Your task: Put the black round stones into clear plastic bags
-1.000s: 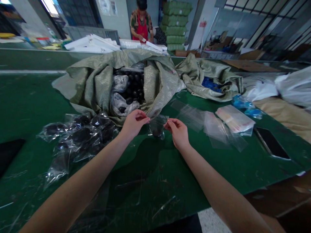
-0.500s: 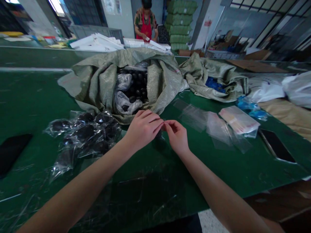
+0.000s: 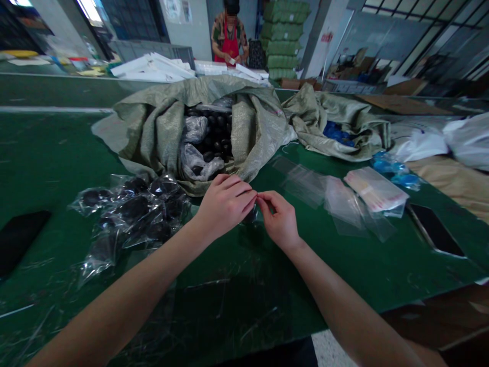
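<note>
My left hand (image 3: 229,203) and my right hand (image 3: 278,216) meet in front of the big sack, fingertips pinched together. Between them they grip the top edge of a clear plastic bag (image 3: 251,216), with a dark rounded object hanging in it; the fingers hide most of the bag. To the left lies a pile of clear bags (image 3: 132,209), each with a black oval piece inside. Behind my hands, the open woven sack (image 3: 158,127) holds many loose black oval pieces (image 3: 217,135) and some crumpled plastic.
Flat clear bags (image 3: 344,204) and a stack of them (image 3: 376,188) lie right, beside a phone (image 3: 435,229). A black item (image 3: 23,234) sits far left. Another sack (image 3: 328,122) with blue contents stands behind. A person (image 3: 229,38) in a red apron works across the table (image 3: 344,275).
My hands stay nearly in place, still pinching the bag. The right hand has shifted very slightly, and a bit more of the dark object shows below the fingers.
</note>
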`<state>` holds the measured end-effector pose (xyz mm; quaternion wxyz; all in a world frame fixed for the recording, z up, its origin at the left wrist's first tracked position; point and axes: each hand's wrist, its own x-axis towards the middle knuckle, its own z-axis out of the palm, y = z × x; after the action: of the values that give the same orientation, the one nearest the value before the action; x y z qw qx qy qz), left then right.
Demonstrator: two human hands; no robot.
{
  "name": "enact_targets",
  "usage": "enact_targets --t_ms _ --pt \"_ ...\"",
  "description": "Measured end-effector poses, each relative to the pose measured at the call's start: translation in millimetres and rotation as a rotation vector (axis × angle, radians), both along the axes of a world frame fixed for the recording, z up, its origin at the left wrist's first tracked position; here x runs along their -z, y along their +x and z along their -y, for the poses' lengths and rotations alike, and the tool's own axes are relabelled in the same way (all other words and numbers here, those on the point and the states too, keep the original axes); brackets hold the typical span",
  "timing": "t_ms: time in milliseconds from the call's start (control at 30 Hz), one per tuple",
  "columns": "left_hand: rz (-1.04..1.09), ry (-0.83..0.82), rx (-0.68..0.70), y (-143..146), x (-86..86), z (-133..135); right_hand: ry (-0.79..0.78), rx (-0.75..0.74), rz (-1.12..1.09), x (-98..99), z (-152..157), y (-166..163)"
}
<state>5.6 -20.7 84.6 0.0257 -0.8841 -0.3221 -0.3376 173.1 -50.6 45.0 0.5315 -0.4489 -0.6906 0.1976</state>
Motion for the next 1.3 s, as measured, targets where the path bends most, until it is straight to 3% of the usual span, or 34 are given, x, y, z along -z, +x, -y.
enact_targets --t_ms 200,400,833,967,1100,1200,1300 --pt "-0.122 0.233 -0.063 2.9 0.1 4.2 0.172 0.018 0.145 0.8 1.9 1.9" --pt "-0.082 0.258 -0.076 3.6 0.0 2.1 0.270 0.001 0.186 1.6 2.9 -0.1" --pt "0.391 -0.224 -0.042 5.9 5.1 -5.4 0.227 0.118 0.115 3.9 5.8 -3.7" --pt "0.789 -0.631 -0.114 5.3 5.8 -15.4 0.050 0.143 -0.034 9.5 4.8 -3.8" --pt "1.339 -0.974 -0.035 3.1 3.8 -28.4 -0.095 0.100 -0.281 15.6 0.8 -3.7" --pt "1.520 -1.012 -0.008 -7.4 -2.1 -38.4 -0.140 0.081 -0.431 17.7 -2.8 -3.5" --pt "1.566 -0.988 -0.040 -24.5 -8.6 -46.8 -0.171 0.084 -0.492 17.6 -5.5 -2.9"
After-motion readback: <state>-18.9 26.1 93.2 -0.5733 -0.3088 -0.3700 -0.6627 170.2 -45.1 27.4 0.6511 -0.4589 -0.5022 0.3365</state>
